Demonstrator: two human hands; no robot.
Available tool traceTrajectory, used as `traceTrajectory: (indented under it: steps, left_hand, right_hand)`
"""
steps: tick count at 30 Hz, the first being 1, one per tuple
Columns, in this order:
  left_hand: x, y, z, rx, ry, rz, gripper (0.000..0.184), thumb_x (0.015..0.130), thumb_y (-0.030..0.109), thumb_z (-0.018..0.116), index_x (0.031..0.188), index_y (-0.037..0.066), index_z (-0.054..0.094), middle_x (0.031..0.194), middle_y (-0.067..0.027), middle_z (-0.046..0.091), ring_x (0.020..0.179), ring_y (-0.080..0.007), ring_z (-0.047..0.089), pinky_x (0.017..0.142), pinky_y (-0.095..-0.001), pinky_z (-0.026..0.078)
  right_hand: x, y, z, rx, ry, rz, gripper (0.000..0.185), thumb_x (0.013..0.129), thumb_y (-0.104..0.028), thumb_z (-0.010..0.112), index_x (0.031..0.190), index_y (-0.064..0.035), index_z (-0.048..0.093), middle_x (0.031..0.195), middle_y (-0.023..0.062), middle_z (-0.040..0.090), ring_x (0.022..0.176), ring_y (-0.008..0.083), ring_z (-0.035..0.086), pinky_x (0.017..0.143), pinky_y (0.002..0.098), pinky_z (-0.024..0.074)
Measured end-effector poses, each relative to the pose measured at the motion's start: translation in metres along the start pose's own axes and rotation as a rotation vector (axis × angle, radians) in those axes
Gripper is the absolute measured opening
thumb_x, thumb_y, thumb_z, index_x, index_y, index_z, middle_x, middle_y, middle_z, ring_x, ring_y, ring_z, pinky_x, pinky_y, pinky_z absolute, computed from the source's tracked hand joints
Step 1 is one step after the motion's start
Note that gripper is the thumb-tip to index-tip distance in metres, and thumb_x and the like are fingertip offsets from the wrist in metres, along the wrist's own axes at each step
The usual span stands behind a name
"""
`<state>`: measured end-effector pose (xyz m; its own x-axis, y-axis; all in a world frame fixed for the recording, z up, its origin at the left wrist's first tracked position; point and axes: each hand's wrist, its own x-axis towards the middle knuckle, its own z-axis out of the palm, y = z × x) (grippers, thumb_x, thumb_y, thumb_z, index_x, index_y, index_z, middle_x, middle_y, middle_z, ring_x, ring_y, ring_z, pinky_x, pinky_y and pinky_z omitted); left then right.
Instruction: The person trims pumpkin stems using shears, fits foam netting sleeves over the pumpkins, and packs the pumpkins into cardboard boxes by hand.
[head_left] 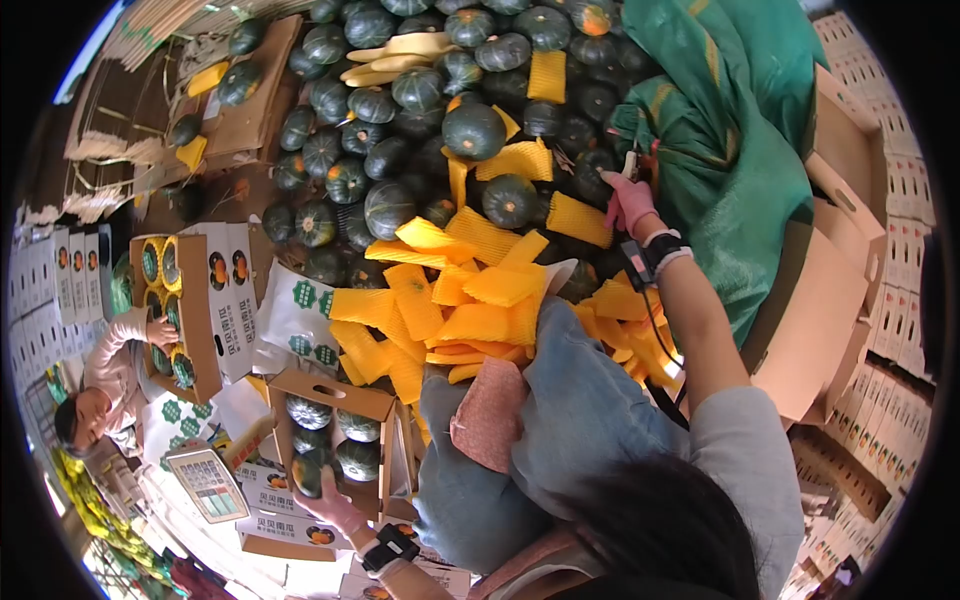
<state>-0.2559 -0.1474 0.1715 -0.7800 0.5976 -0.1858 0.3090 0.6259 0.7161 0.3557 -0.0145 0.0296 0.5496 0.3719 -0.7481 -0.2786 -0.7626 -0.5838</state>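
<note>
My left hand (338, 508), in a pink glove, grips a dark green squash (308, 474) at the near corner of an open cardboard box (375, 402). Several more green squashes sit inside that box. My right hand (631, 203), also pink-gloved, is stretched out toward the squash pile, beside a green net sack (735, 200). Its fingers are closed around a small tool that looks like pruning shears (630, 163). Near it lie a dark squash (510, 200) and a yellow foam sleeve (580, 218). Yellow foam sleeves (480, 325) are heaped in front of my knees.
A large pile of squashes (415, 90) fills the far side. At left, another person's hand (160, 332) rests at a box of sleeved squashes (205, 345). A scale display (207, 483) stands near my left arm. Cardboard boxes (815, 310) stand along the right.
</note>
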Motion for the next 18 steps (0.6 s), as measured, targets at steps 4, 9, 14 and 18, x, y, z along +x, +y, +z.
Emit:
traceTrajectory:
  steps: [4,9,14,18]
  left_hand:
    - [0.01,0.051,0.052,-0.467,-0.459,-0.007,0.059,0.073,0.018,0.07,0.124,0.003,0.044,0.115,-0.01,0.051,0.106,-0.0233,0.051,0.088,-0.0369,0.046]
    - [0.005,0.118,0.165,-0.692,-0.938,0.071,0.072,0.076,0.03,0.071,0.134,0.005,0.037,0.127,-0.0117,0.046,0.115,-0.0266,0.048,0.095,-0.0394,0.043]
    - [-0.023,0.142,0.237,-0.59,-1.183,0.351,0.096,0.077,0.015,0.073,0.146,0.009,0.007,0.139,-0.0233,0.033,0.121,-0.0338,0.043,0.096,-0.0442,0.041]
    - [-0.043,0.145,0.254,-0.31,-1.347,0.287,0.092,0.079,0.026,0.07,0.146,0.008,0.009,0.143,-0.0235,0.026,0.126,-0.0365,0.036,0.102,-0.0431,0.034]
  right_hand:
    - [0.029,0.014,0.028,0.142,0.272,-0.268,0.045,0.07,-0.04,0.072,0.069,0.0032,0.06,0.055,0.0156,0.059,0.038,0.0237,0.051,0.038,0.0338,0.0384]
    - [0.01,0.003,0.018,0.071,0.079,-0.183,0.048,0.074,-0.041,0.068,0.049,-0.002,0.055,0.045,0.0157,0.056,0.031,0.0218,0.045,0.033,0.0326,0.0359]
    - [0.014,0.011,0.004,0.205,-0.19,-0.107,0.031,0.075,-0.028,0.067,0.067,0.0,0.055,0.05,0.0156,0.055,0.038,0.0305,0.055,0.041,0.0368,0.0465]
    - [-0.091,-0.019,0.041,0.589,-0.711,-0.062,0.035,0.078,-0.022,0.059,0.104,0.0017,0.056,0.089,0.0152,0.064,0.075,0.0284,0.063,0.062,0.0385,0.0521]
